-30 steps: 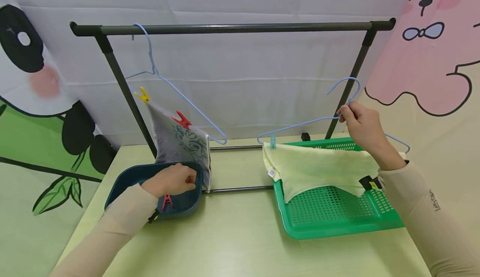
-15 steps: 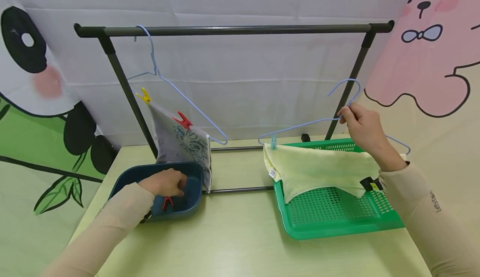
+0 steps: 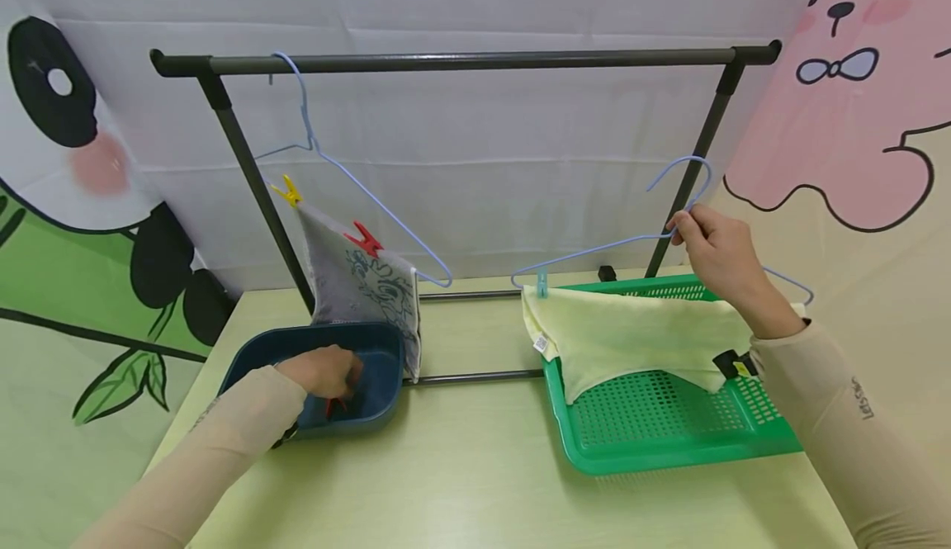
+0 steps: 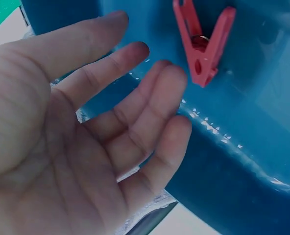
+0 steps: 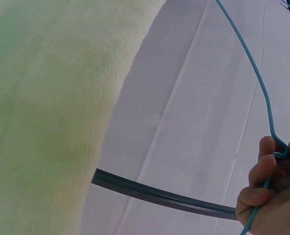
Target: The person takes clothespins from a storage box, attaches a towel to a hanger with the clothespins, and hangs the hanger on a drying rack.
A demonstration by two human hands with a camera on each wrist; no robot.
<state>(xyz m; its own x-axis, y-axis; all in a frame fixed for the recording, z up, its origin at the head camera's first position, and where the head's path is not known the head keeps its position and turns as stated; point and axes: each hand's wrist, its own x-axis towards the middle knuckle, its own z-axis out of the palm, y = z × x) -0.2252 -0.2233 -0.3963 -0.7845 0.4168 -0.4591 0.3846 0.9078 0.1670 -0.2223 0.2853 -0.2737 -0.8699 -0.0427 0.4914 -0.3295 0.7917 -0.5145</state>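
Observation:
My left hand (image 3: pixel 323 371) reaches down into a dark blue plastic basin (image 3: pixel 382 388). In the left wrist view its fingers are loosely bent and hold nothing; a red clothespin (image 4: pixel 204 49) lies in the basin just beyond the fingertips. My right hand (image 3: pixel 716 256) grips a light blue wire hanger (image 3: pixel 594 249) just below its hook, as the right wrist view also shows. A pale yellow cloth (image 3: pixel 639 330) hangs from that hanger, pinned near its left end by a light blue clothespin (image 3: pixel 541 282). My right forearm hides part of the cloth's right end.
A green perforated basket (image 3: pixel 646 462) stands under the yellow cloth. Behind, a dark rack bar (image 3: pixel 475 62) carries another blue hanger (image 3: pixel 379 202) at its left. From it hangs a grey cloth (image 3: pixel 349 285), with yellow (image 3: pixel 287 191) and red clothespins at its top.
My left hand has shifted left and lower within the basin, now partly covering the red clothespin in the head view. The right hand and its hanger have stayed nearly still.

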